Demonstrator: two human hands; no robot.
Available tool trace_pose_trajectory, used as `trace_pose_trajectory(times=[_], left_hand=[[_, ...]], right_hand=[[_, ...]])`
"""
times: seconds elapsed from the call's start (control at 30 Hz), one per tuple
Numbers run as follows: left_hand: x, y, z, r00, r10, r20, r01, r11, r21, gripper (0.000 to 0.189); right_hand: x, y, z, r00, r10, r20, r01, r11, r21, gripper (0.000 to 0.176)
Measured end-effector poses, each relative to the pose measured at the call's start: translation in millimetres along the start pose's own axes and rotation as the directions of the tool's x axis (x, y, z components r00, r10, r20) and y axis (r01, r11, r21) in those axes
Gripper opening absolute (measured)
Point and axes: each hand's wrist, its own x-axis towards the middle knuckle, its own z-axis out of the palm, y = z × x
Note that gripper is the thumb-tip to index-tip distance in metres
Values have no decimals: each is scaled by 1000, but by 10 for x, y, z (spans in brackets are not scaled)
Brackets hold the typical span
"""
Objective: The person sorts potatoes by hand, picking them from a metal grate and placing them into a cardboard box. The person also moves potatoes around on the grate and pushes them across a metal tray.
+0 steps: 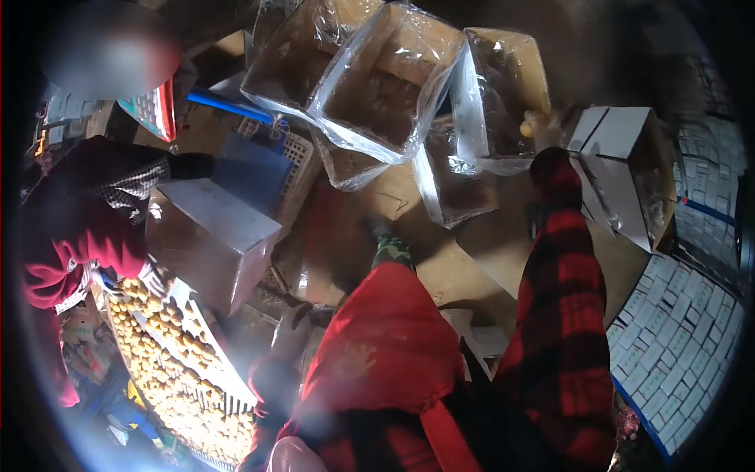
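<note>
My right arm, in a red and black plaid sleeve, reaches away from me. At its end my right hand (pixel 544 130) has its fingers closed around a small round yellow fruit (pixel 526 129), at the right edge of a plastic-lined carton (pixel 536 72). A white-topped carton (pixel 617 134) stands just right of that wrist. Lower down and to the left, my left hand (pixel 291 326) is in shadow near the red apron (pixel 385 338). Its fingers are dark and blurred, beside a brown carton (pixel 212 236), and I cannot tell whether they hold anything.
Several open cartons with clear liners (pixel 385 71) lie ahead. At left, a co-worker's gloved hand (pixel 155 279) is over a slatted tray (pixel 216 342) of small yellow fruits. Stacked white boxes (pixel 680 338) fill the right side. A white plastic crate (pixel 297 161) and cardboard cover the floor.
</note>
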Motion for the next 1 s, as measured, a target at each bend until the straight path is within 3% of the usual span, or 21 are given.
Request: trace_pose_trajectory(times=[0.03,0.07,0.1,0.17,0.2,0.23,0.3,0.37,0.4,0.43,0.47,0.5,0.57,0.63,0.7,0.73,0.77,0.83,0.9,0.97,1.0], left_hand=[[-8,-63,4,1000,-6,-10,6,1000,-1,39],[-14,-157,9,999,-41,-11,41,996,77,40],[-1,-204,22,997,-76,-17,78,985,152,41],[-118,81,101,992,-126,18,124,987,99,40],[-135,19,102,988,-153,18,149,980,135,41],[-147,-32,109,984,-179,17,174,970,171,41],[-186,-132,162,984,-174,-26,176,978,109,42],[-205,-369,177,974,-221,-43,217,972,-87,42],[-210,-346,170,973,-227,-54,221,971,-95,42],[-209,-276,157,974,-225,-23,226,971,71,41],[-204,-225,150,974,-228,12,219,947,234,41],[-184,-202,161,973,-231,14,223,949,222,41],[-119,-214,215,985,-151,85,130,967,219,43],[-125,-358,293,994,-112,11,109,984,140,45],[-120,-99,373,999,-25,-30,31,975,219,46],[37,-401,392,997,60,40,-67,980,189,47],[-23,-326,437,997,68,33,-73,983,170,47],[-85,32,529,984,158,81,-168,978,123,48],[13,-98,688,961,202,188,-201,979,-24,50],[-303,287,732,899,223,378,-107,946,-306,57],[-471,342,763,850,276,449,-40,883,-468,61]], right_hand=[[-186,30,178,1000,2,12,-2,1000,3,73],[-332,92,336,984,-170,46,174,890,-422,79],[-456,149,509,937,-313,152,316,581,-750,85],[-724,-49,815,969,-112,219,240,619,-748,91],[-664,217,1023,982,-132,136,187,562,-806,81],[-506,421,1170,978,-136,156,207,568,-796,81],[-121,763,1294,985,174,11,-123,739,-662,62],[80,822,1172,989,137,52,-56,679,-732,42],[158,829,1104,992,106,63,-24,666,-746,40],[199,826,1009,994,75,75,8,648,-762,39],[175,727,813,990,82,118,18,748,-663,39],[84,594,556,984,81,159,21,831,-555,40],[-299,317,188,996,11,93,36,872,-489,40],[-770,239,-133,994,-52,100,58,997,-53,32],[-1260,160,-509,997,-25,75,34,991,-129,28],[-1603,14,-643,997,-10,75,16,997,-81,28],[-1995,-231,-737,997,4,79,-2,1000,-31,29],[-2679,-876,-911,976,33,214,30,958,-285,28],[-3185,-1244,-1043,937,64,344,79,919,-387,27],[-3630,-1464,-1092,870,206,447,128,782,-610,25],[-3906,-1453,-1043,849,93,519,271,767,-581,22]])
